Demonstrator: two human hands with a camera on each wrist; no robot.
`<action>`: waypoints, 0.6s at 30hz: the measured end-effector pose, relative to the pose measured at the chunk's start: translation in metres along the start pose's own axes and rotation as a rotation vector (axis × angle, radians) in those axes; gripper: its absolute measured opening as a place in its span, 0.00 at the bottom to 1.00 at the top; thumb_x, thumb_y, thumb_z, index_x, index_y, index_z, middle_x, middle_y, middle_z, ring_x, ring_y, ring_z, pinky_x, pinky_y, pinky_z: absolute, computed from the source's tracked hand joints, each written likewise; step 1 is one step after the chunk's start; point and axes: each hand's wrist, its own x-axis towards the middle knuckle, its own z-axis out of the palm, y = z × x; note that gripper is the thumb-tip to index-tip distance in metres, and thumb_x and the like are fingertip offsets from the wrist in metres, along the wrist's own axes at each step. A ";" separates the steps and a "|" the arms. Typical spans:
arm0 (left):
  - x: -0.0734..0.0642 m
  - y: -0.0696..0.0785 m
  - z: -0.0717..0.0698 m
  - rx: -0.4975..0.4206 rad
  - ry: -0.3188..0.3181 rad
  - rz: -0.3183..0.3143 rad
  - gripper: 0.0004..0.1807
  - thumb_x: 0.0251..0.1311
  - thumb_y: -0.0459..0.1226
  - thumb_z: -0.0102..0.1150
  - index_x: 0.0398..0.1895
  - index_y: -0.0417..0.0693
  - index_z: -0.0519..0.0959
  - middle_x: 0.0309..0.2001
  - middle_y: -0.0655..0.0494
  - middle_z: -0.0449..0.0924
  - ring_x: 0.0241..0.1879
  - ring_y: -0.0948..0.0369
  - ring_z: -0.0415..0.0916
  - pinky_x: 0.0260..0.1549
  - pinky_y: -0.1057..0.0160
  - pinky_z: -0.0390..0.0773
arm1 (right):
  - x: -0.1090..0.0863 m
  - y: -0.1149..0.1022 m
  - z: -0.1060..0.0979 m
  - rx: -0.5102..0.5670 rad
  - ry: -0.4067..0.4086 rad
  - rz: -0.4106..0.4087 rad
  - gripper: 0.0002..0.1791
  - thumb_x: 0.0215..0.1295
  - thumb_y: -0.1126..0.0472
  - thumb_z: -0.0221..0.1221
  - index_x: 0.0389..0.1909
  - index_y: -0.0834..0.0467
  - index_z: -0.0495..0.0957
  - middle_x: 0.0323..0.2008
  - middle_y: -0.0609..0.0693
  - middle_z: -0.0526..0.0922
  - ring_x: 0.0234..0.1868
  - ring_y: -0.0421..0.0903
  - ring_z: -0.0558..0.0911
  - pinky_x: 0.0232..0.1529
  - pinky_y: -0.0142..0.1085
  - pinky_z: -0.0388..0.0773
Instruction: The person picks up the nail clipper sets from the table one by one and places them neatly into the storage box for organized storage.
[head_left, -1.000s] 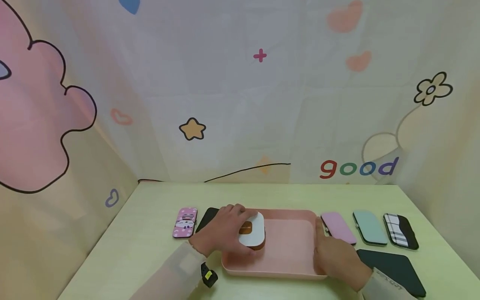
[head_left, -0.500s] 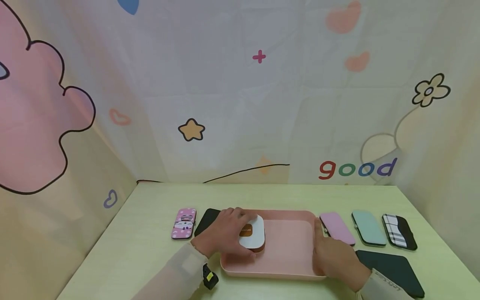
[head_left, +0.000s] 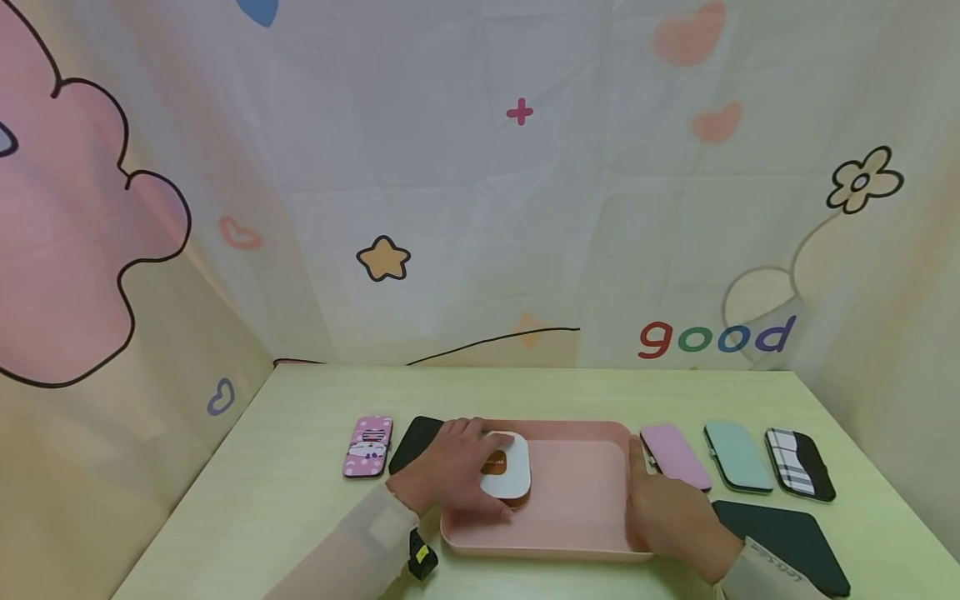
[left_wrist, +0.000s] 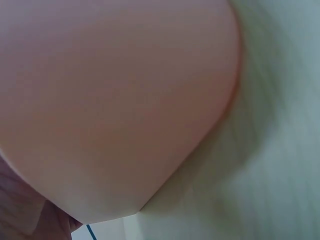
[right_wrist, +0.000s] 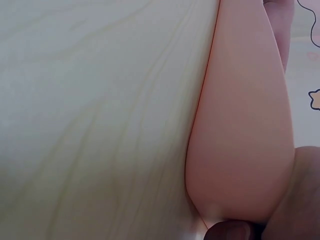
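Note:
In the head view, my left hand (head_left: pixel 450 475) holds a small square box (head_left: pixel 516 479) with a white top, rounded corners and a brown label. Its fingers lie over the far side and the thumb along the near side. The box is at the left end of a shallow pink tray (head_left: pixel 577 492). My right hand (head_left: pixel 671 517) grips the tray's right end. From the right wrist, a fingertip (right_wrist: pixel 232 231) shows below the pink wall, with more of the hand beside the rim. The left wrist view is mostly filled by the tray's outer wall (left_wrist: pixel 125 110).
Left of the tray lie a pink cartoon case (head_left: pixel 367 447) and a black flat item (head_left: pixel 412 437), partly hidden by the hand. To its right are a lilac case (head_left: pixel 677 457), a mint case (head_left: pixel 738 457), a plaid-and-black case (head_left: pixel 799 464) and a dark flat panel (head_left: pixel 787 542).
My left hand and the box have shifted very slightly nearer and lower in the head view. The right hand and tray have stayed in place.

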 end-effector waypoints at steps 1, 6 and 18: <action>0.000 0.000 0.001 -0.001 0.000 -0.002 0.58 0.36 0.79 0.62 0.72 0.65 0.65 0.67 0.53 0.68 0.64 0.52 0.65 0.67 0.48 0.62 | 0.000 0.000 0.000 -0.001 -0.001 0.002 0.43 0.70 0.60 0.48 0.77 0.71 0.38 0.11 0.45 0.69 0.11 0.41 0.60 0.15 0.34 0.48; -0.001 0.001 0.002 -0.015 -0.004 -0.002 0.57 0.37 0.78 0.62 0.73 0.63 0.66 0.71 0.55 0.63 0.69 0.52 0.62 0.70 0.47 0.59 | 0.001 0.000 -0.001 0.019 -0.035 0.025 0.46 0.68 0.60 0.50 0.78 0.69 0.35 0.12 0.46 0.70 0.12 0.42 0.61 0.15 0.34 0.50; -0.009 0.005 -0.005 -0.019 -0.037 -0.030 0.53 0.46 0.74 0.61 0.73 0.55 0.68 0.74 0.55 0.60 0.72 0.51 0.59 0.71 0.47 0.60 | -0.002 -0.001 -0.002 0.005 -0.003 0.006 0.46 0.65 0.62 0.50 0.77 0.71 0.37 0.11 0.46 0.69 0.11 0.42 0.60 0.15 0.34 0.50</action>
